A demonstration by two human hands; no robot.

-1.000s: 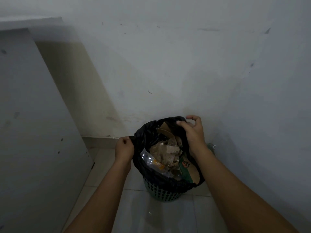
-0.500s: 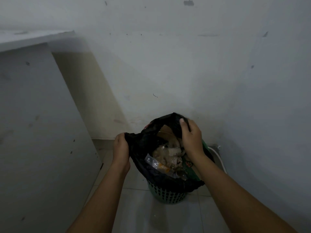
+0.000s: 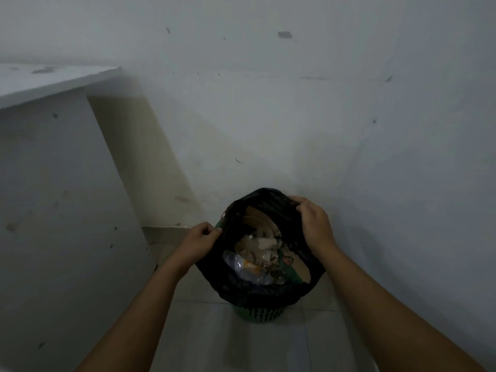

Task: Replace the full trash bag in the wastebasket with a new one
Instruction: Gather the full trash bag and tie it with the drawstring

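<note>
Both hands pinch the rim of the black trash bag (image 3: 257, 292): the left hand (image 3: 200, 241) at its nine o'clock edge, the right hand (image 3: 314, 224) at two o'clock, fingers curled round the plastic. Full of crumpled wrappers and cardboard, the bag sits in the green wastebasket (image 3: 257, 315) on the tiled floor (image 3: 214, 342), near the wall corner.

Trash bag (image 3: 257, 294) in wastebasket (image 3: 259, 315) — cabinet (image 3: 61, 210) left.
</note>
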